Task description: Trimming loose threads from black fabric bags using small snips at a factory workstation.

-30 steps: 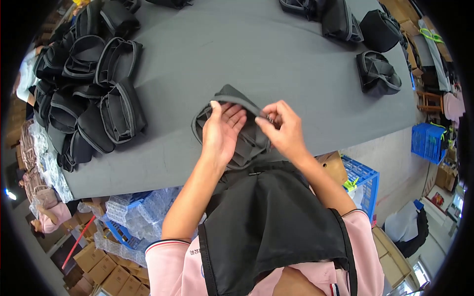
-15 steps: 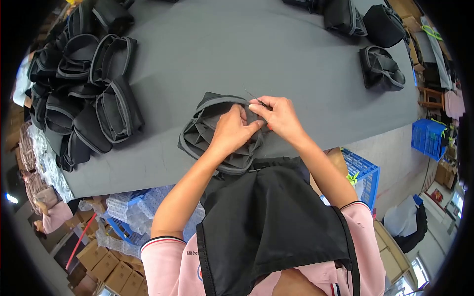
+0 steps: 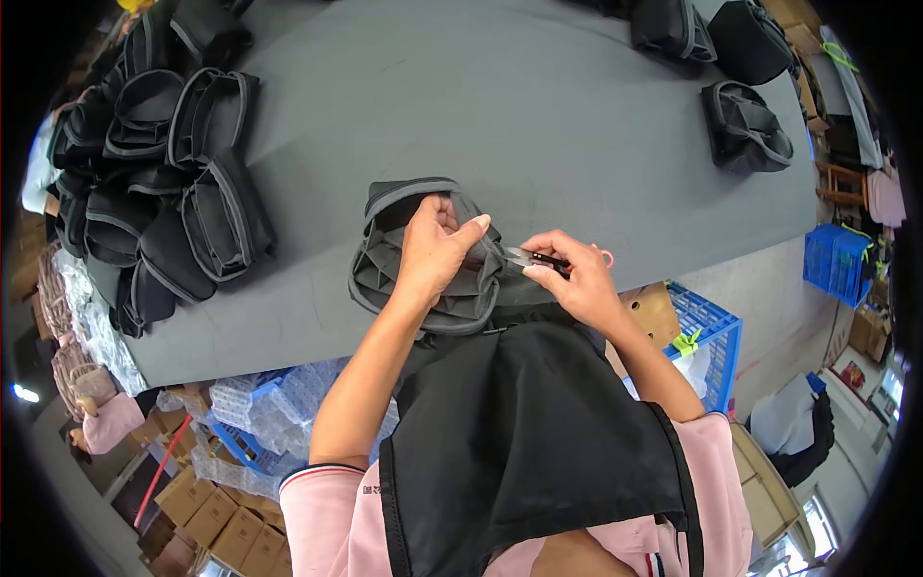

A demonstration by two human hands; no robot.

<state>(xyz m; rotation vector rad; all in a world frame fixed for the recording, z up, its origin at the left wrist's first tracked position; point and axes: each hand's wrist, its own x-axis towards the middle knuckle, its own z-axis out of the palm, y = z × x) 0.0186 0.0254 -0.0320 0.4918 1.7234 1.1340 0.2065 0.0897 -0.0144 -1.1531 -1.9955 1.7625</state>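
A small black fabric bag with grey-trimmed edges and inner dividers lies open at the table's near edge. My left hand reaches into it, fingers inside and thumb outside, pinching its right wall. My right hand is closed round a pair of thread snips with dark handles and a reddish finger ring. The blades point left and meet the bag's right edge. Whether a thread lies between them is too small to tell.
Similar black bags are heaped at the left of the grey table. More black bags stand at the far right. Below the table's edge are a blue crate, bubble wrap and cardboard boxes.
My right hand has come down and right with the snips, whose blades now touch the bag's edge. My left hand has shifted slightly left, still gripping the bag.
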